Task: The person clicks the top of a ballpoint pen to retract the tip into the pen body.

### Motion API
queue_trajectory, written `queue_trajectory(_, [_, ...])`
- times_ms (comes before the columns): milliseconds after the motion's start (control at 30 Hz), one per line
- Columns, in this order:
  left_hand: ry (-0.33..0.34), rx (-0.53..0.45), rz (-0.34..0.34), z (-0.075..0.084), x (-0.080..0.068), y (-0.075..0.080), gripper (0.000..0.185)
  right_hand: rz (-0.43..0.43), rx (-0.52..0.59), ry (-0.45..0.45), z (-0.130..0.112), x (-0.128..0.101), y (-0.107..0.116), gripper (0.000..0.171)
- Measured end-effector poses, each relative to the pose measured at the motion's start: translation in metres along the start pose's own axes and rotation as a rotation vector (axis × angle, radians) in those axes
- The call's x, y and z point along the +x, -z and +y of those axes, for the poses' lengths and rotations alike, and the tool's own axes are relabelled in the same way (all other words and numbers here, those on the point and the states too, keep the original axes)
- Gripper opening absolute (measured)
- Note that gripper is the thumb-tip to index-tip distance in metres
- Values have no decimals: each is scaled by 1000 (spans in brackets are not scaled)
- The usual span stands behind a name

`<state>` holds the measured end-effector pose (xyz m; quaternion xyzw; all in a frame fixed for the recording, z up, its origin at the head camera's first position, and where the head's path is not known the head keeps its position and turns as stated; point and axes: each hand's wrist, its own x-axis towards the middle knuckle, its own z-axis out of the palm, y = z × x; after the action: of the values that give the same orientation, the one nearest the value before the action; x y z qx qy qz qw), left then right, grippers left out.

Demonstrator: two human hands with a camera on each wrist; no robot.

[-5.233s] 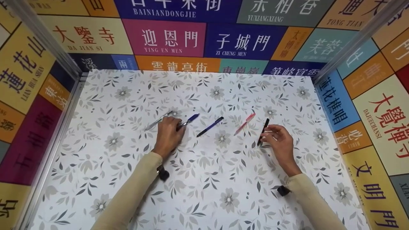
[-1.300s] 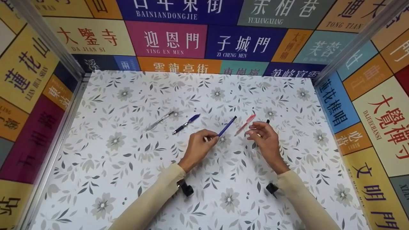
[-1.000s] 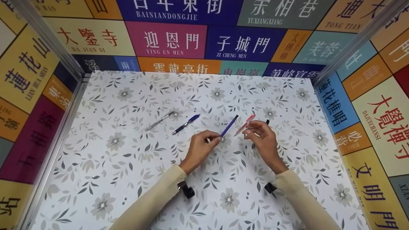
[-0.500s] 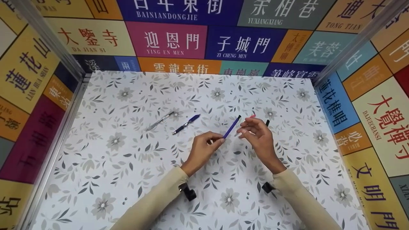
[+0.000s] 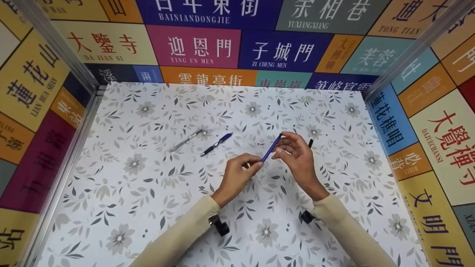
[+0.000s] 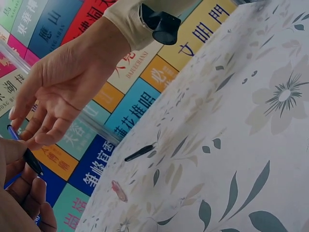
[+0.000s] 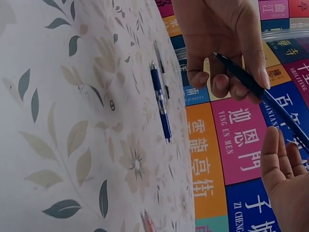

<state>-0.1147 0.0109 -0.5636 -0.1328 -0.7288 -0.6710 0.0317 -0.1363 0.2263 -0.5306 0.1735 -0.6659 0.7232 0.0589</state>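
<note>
My left hand (image 5: 239, 176) pinches a blue pen (image 5: 272, 148) near its black grip end, holding it slanted above the table. In the right wrist view the bare tip of this pen (image 7: 241, 72) points back toward the left palm. Around the pen's upper end is my right hand (image 5: 301, 163), with loosely bent fingers. Its index fingertip lies at or very near the black end; firm contact cannot be told. Behind the right hand lie a black pen (image 5: 310, 142) and a pink pen (image 6: 119, 191), the latter almost hidden in the head view.
A clear pen (image 5: 186, 140) and a blue pen with a silver middle (image 5: 217, 144) lie left of the hands on the flower-patterned table (image 5: 167, 222). Printed panels (image 5: 193, 46) enclose the back and sides. Black wrist cameras (image 5: 219, 225) sit at both cuffs.
Over five seconds the left hand has left the silver-and-blue pen and lifted the other blue pen. The right hand has let go of the black pen and moved left to the lifted pen's end.
</note>
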Motion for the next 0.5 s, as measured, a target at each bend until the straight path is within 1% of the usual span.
queue_trajectory(200, [-19, 10, 5, 4, 0, 1, 8, 20, 26, -6, -4, 2, -9, 51])
queue_trajectory(400, [1, -13, 4, 5, -1, 1, 10, 5, 65, 5, -7, 3, -16, 53])
queue_trajectory(500, [-3, -24, 10, 6, -2, 2, 10, 7, 68, 8, -9, 4, -19, 53])
